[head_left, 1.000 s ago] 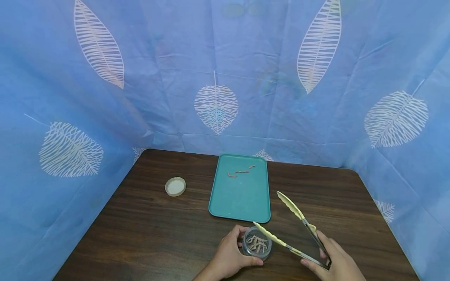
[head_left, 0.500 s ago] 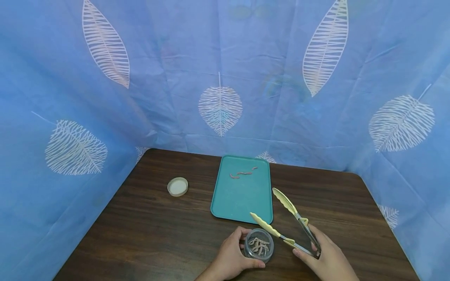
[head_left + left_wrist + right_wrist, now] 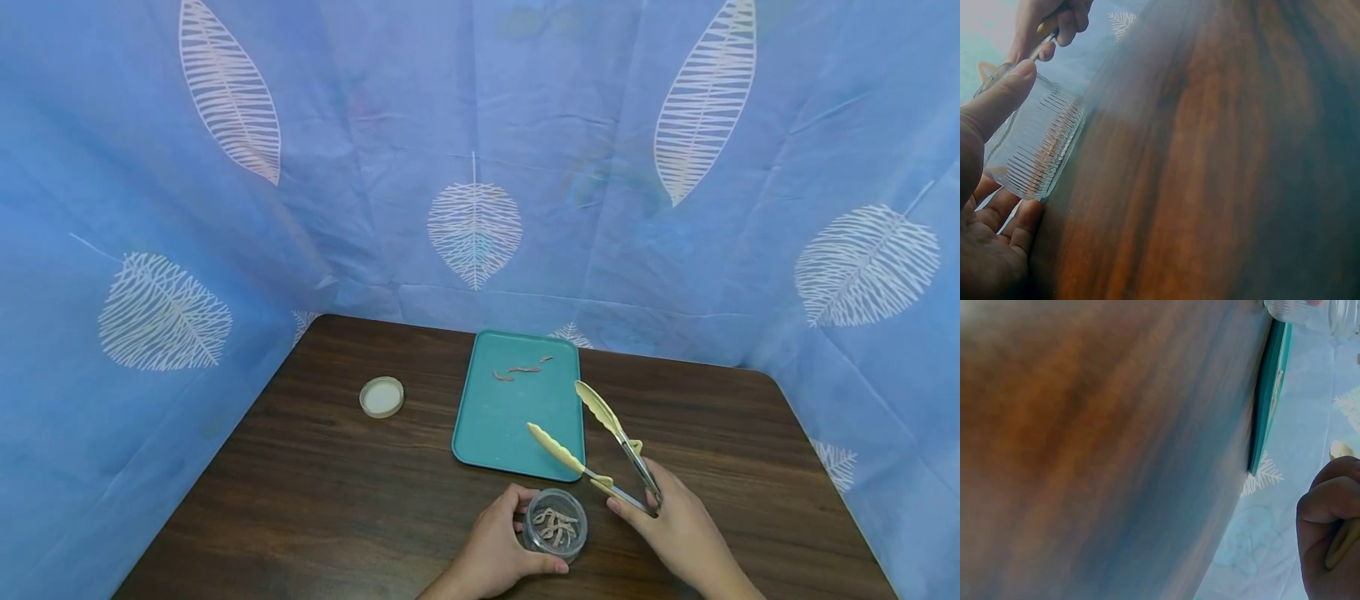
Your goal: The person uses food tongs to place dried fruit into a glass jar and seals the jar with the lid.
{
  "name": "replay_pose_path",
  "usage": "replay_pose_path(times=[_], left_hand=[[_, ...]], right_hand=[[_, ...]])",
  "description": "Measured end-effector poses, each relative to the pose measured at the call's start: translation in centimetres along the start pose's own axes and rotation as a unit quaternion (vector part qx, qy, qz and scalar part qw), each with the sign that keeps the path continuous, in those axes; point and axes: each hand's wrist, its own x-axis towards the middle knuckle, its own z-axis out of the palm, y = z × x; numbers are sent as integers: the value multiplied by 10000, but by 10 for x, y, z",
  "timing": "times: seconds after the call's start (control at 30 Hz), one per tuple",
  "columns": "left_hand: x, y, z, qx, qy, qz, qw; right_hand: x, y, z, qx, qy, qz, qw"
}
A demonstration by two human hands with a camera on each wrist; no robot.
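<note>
Left hand (image 3: 495, 537) grips clear ribbed jar (image 3: 582, 533) of beige strips (image 3: 557, 525) | right hand (image 3: 678, 518) grips yellow-tipped tongs (image 3: 601, 480), tips apart, near teal tray (image 3: 495, 425) | round lid (image 3: 382, 397) left of tray

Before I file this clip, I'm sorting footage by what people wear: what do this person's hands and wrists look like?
Both are bare: neither the left hand nor the right hand wears a glove, and I can see no ring, watch or bracelet. No sleeve or cuff shows before the head view's edge; anything further up is out of frame.
</note>
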Motion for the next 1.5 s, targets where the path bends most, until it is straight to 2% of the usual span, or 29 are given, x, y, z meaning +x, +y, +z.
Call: replay_pose_path(times=[0.23, 0.53, 0.77, 1.2, 1.5], left_hand=[[0, 0, 0, 63, 7, -112, 9999], [2, -1, 1, 19, 32, -63, 10000], [3, -2, -1, 2, -45, -57, 10000], [1, -2, -1, 47, -22, -137, 9999], [3, -3, -2, 58, -58, -76, 9999]], right_hand=[[17, 0, -1, -23, 122, -314, 9994], [46, -8, -2, -317, 102, -587, 9977], [67, -17, 10, -274, -39, -714, 9971], [104, -31, 28, -575, -117, -1092, 9923], [124, -30, 33, -709, -197, -1118, 9910]])
